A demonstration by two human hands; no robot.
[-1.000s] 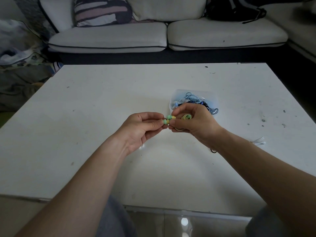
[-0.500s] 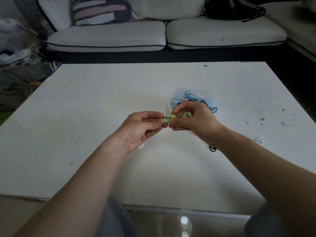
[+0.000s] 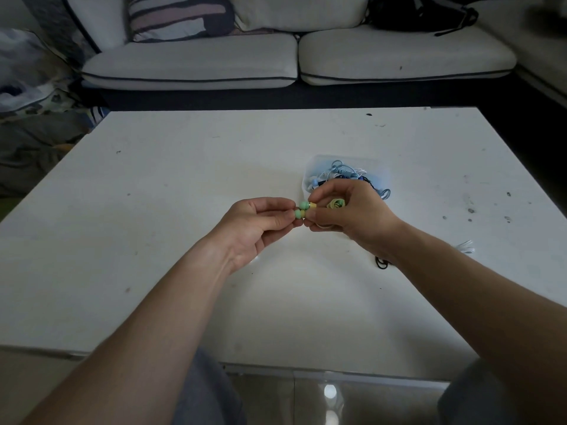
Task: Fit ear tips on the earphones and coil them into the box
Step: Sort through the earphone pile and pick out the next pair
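Yellow earphones with green ear tips, held above mid-table. Right hand pinches the buds, cable coiled in its palm; left hand pinches the tips. Box of cables just beyond.

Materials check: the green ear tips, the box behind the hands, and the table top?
Ear tips: matte green, rounded domes, likely soft silicone. Box: translucent, cables show through its wall, so thin clear plastic. Table: white, smooth with a dull sheen and dark scuffs; painted or laminated board, cannot tell which.
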